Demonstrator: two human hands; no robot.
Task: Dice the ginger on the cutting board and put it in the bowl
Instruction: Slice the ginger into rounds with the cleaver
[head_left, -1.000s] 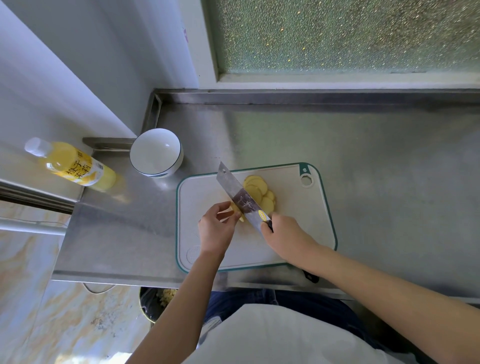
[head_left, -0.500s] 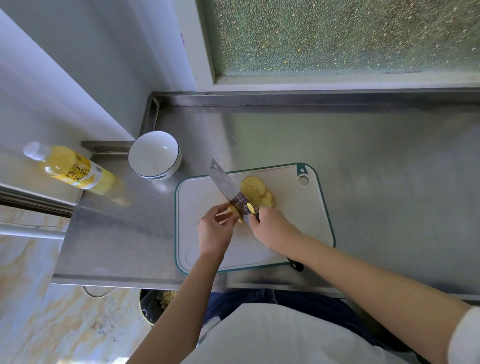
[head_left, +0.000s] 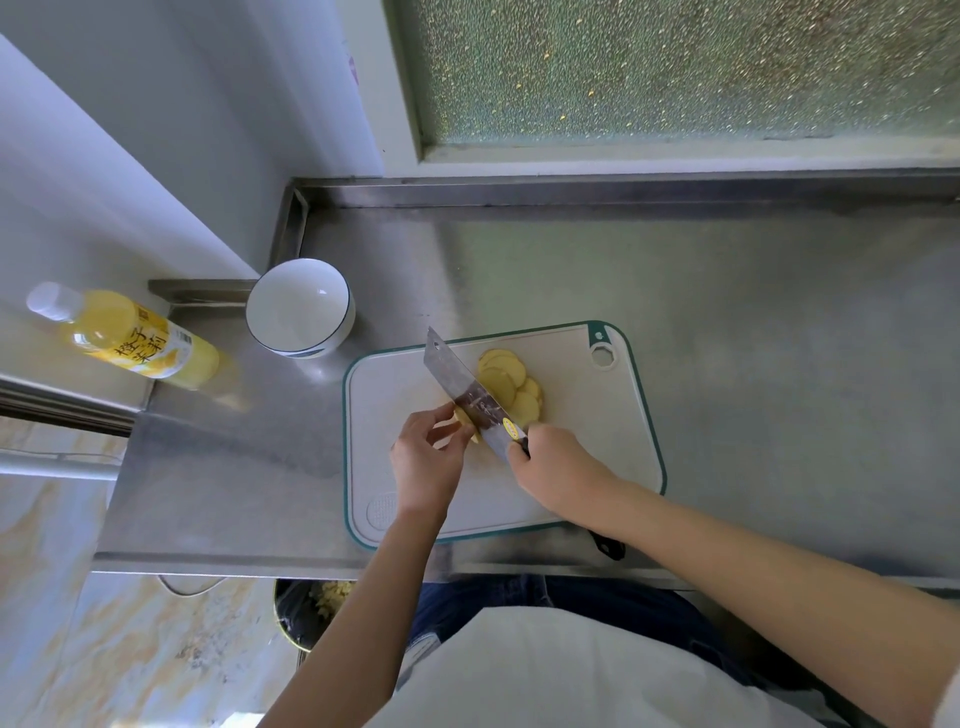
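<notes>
A white cutting board (head_left: 582, 457) with a green rim lies on the steel counter. Several pale yellow ginger slices (head_left: 506, 382) fan out on its far middle. My left hand (head_left: 428, 462) pinches a small remaining ginger piece (head_left: 464, 422) against the board. My right hand (head_left: 558, 470) grips the handle of a cleaver (head_left: 470, 397), whose blade stands edge-down right beside that piece, between it and the slices. An empty white bowl (head_left: 298, 306) stands off the board's far left corner.
A yellow juice bottle (head_left: 124, 338) stands on a ledge to the left. The steel counter (head_left: 753, 338) ends in a raised back rim under a frosted window. A bin (head_left: 306, 613) with yellow scraps sits below the counter's front edge.
The cleaver and my right hand slid left and slightly away along the board, then held. My left hand kept its pinch on the ginger piece.
</notes>
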